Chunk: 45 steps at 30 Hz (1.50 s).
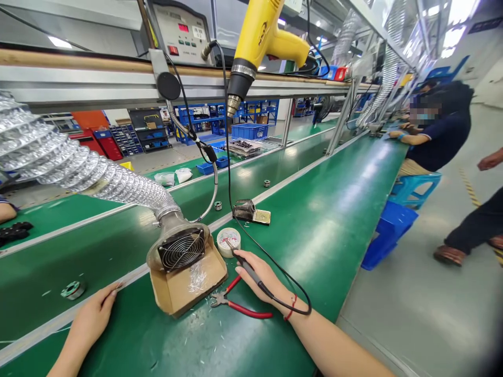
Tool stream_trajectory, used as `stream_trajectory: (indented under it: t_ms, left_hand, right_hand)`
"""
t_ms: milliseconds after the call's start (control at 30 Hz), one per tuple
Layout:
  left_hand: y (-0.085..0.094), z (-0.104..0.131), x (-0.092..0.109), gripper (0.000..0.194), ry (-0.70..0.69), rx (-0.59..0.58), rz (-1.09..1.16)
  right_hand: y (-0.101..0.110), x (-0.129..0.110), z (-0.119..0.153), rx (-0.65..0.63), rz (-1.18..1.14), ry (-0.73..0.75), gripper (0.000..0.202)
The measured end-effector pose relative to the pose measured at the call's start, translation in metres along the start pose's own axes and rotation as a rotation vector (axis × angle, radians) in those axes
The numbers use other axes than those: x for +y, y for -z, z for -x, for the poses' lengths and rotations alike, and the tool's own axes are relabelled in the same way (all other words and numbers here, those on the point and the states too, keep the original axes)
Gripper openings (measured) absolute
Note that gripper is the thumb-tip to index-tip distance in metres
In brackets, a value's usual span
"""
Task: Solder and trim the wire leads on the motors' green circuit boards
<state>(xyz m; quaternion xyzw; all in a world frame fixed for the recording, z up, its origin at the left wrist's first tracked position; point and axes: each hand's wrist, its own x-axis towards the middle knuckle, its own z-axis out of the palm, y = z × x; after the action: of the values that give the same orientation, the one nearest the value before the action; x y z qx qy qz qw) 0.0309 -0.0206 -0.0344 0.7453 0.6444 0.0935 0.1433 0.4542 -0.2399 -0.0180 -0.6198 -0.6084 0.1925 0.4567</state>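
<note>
My right hand point(261, 277) grips a soldering iron point(245, 264) like a pen, its tip resting in a small white round tin point(228, 241) on the green bench. The iron's black cable point(298, 306) loops past my wrist. My left hand point(94, 314) rests on the bench near the metal rail, fingers loosely curled, and seems to pinch a thin wire. Between my hands sits a cardboard tray point(188, 285) with wire scraps, under a fume extractor fan point(181, 250). Red-handled cutters point(236, 303) lie just beside my right hand.
A silver flexible duct point(74, 162) runs left from the fan. A yellow heat gun point(257, 42) hangs overhead beside a soldering station point(183, 34). An iron stand point(249, 212) sits farther back. A small round part point(73, 289) lies left. A seated person point(436, 131) works at right.
</note>
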Motion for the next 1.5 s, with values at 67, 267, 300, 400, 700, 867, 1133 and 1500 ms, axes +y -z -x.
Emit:
stream_trajectory:
  t_ms: [67, 267, 300, 400, 700, 867, 1133, 1500]
  left_hand:
    - [0.0, -0.002, -0.001, 0.064, 0.009, -0.005, 0.012]
    - [0.0, -0.006, -0.005, 0.069, 0.021, -0.037, 0.037]
    - [0.0, -0.006, -0.005, 0.069, 0.023, -0.036, 0.039]
    - [0.0, -0.005, -0.003, 0.064, 0.014, -0.008, 0.052]
    - [0.0, -0.004, 0.0, 0.058, 0.005, 0.042, 0.099]
    - [-0.001, -0.006, -0.004, 0.065, 0.038, -0.02, 0.061]
    - [-0.014, -0.019, -0.028, 0.058, 0.027, -0.007, 0.102]
    - [-0.027, -0.031, -0.051, 0.048, -0.028, 0.07, 0.087]
  right_hand:
    - [-0.001, 0.001, -0.001, 0.004, -0.005, 0.008, 0.045]
    - [-0.004, 0.004, -0.002, 0.017, -0.009, 0.03, 0.045]
    - [-0.004, 0.004, -0.002, 0.018, -0.01, 0.03, 0.045]
    - [-0.004, 0.005, -0.002, 0.019, -0.012, 0.032, 0.045]
    - [-0.002, 0.001, -0.002, 0.006, -0.019, 0.02, 0.045]
    - [-0.002, 0.0, -0.001, -0.001, -0.026, 0.016, 0.045]
    - [-0.003, 0.003, -0.001, -0.005, -0.003, 0.039, 0.045]
    - [-0.002, 0.003, -0.001, -0.016, 0.013, 0.022, 0.046]
